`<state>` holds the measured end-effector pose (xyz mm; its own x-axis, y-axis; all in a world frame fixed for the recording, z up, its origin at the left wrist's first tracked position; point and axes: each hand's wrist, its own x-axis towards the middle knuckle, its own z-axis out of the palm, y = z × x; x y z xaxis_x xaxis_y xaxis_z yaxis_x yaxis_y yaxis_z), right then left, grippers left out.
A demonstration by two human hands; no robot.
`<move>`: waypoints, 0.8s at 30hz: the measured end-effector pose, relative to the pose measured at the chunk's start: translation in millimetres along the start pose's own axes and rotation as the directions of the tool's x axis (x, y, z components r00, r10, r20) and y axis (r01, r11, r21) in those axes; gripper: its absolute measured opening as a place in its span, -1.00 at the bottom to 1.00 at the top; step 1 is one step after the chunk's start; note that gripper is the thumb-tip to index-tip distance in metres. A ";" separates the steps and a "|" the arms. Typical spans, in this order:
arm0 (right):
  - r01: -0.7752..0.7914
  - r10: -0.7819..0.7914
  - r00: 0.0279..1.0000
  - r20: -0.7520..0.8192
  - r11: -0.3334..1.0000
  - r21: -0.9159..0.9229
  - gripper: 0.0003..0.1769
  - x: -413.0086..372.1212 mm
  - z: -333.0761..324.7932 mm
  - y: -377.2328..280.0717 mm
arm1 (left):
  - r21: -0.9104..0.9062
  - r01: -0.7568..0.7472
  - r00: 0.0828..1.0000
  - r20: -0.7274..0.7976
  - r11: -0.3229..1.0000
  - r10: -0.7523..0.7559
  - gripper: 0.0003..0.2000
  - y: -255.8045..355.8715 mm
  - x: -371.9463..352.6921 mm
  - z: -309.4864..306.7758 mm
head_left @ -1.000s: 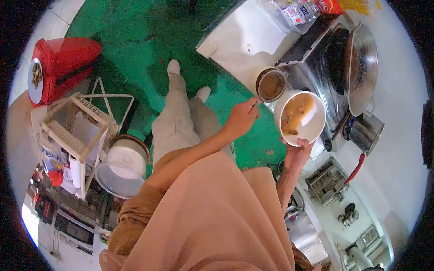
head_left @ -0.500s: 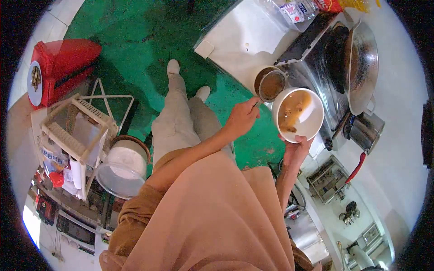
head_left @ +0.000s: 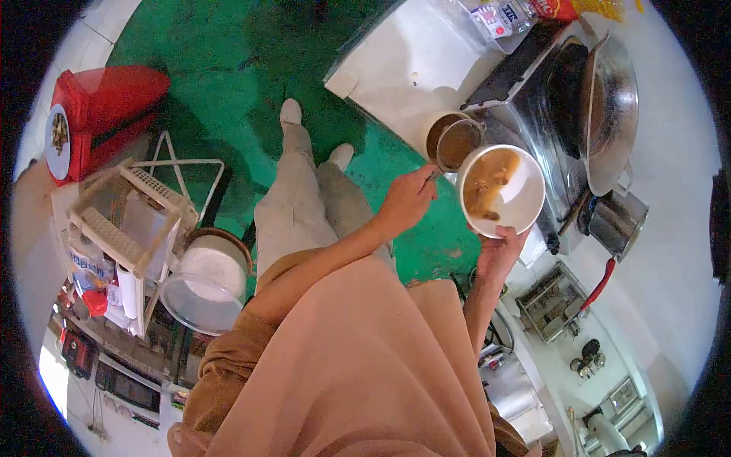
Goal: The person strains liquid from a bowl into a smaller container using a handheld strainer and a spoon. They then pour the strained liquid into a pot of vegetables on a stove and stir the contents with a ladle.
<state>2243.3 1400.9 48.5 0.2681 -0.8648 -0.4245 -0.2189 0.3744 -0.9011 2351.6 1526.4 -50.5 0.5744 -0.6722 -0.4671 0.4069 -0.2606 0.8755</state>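
Head view, left hand [head_left: 410, 199]: fingers curled shut around the handle of a round strainer [head_left: 460, 145].
Strainer: held out level with the white bowl, over the mouth of a white pot [head_left: 427, 132]; brown contents show within its ring.
White pot: stands at the near corner of the white bench [head_left: 407, 65], partly hidden by the strainer.
Right hand [head_left: 499, 247]: closed on the rim of a white bowl [head_left: 527, 196], thumb over the edge, the other fingers mostly hidden beneath.
White bowl: just beside the strainer and tilted, brown liquid [head_left: 487, 177] with lumps lying along its left side; whether bowl and strainer touch, I cannot tell.
Beyond the bowl: a stove [head_left: 525, 126] with a wide metal pan [head_left: 613, 114] on it, and a saucepan [head_left: 615, 221] with a red handle.
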 end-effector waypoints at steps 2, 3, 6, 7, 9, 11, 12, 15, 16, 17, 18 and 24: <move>0.012 -0.012 1.000 0.010 1.000 -0.002 -0.02 -0.4 2.3 -1.0 | -0.001 0.002 1.000 0.005 1.000 -0.002 -0.69 -0.7 0.6 0.1; 0.025 -0.025 0.999 0.019 1.000 -0.004 -0.03 -0.4 2.8 -1.4 | 0.006 0.009 1.000 0.008 1.000 -0.009 -0.70 -1.4 0.8 0.5; 0.006 -0.006 1.000 0.010 1.000 -0.019 -0.03 0.0 2.9 -2.4 | 0.006 0.013 1.000 0.001 1.000 -0.013 -0.71 -1.9 0.8 1.7; 0.005 -0.005 1.000 0.010 1.000 -0.020 -0.03 0.1 3.3 -2.9 | 0.000 0.010 1.000 -0.010 1.000 -0.010 -0.71 -1.9 0.5 1.8; 0.018 -0.018 1.000 -0.004 0.998 -0.054 -0.04 0.7 4.4 -3.6 | -0.021 0.015 1.000 -0.006 1.000 -0.015 -0.71 0.2 -0.6 1.0; 0.023 -0.023 1.000 0.009 0.999 -0.049 -0.04 1.2 4.5 -3.0 | -0.042 0.020 1.000 -0.001 0.999 -0.020 -0.71 1.6 -1.0 -0.4; 0.029 -0.028 0.999 0.023 0.999 -0.043 -0.04 1.5 4.6 -3.0 | -0.032 0.006 1.000 -0.006 0.999 -0.006 -0.70 2.0 -0.9 -0.9; 0.033 -0.032 0.999 0.016 0.998 -0.057 -0.04 -0.7 10.8 -6.8 | 0.000 -0.003 1.000 -0.007 1.000 0.003 -0.70 -0.3 0.9 -1.1; 0.032 -0.031 0.999 0.018 0.998 -0.059 -0.04 1.8 7.8 -4.4 | 0.021 0.003 1.000 -0.003 1.000 -0.003 -0.70 -1.6 1.3 -0.6; 0.072 -0.069 0.997 0.034 0.993 -0.095 -0.07 5.2 5.3 -1.8 | 0.021 0.004 1.000 -0.005 1.000 -0.004 -0.70 -1.1 1.2 -0.7; 0.113 -0.107 0.993 0.052 0.985 -0.130 -0.09 7.2 3.3 0.1 | 0.015 0.001 1.000 -0.009 1.000 -0.001 -0.70 -0.5 1.1 -0.8; 0.051 -0.048 0.998 0.032 0.993 -0.106 -0.06 3.7 7.8 -7.0 | 0.006 0.005 1.000 0.011 1.000 -0.005 -0.70 -0.1 1.4 -2.3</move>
<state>2253.1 1397.7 52.5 0.3084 -0.8707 -0.3831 -0.3027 0.2920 -0.9073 2354.0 1527.1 -51.6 0.5646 -0.6781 -0.4705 0.4056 -0.2684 0.8737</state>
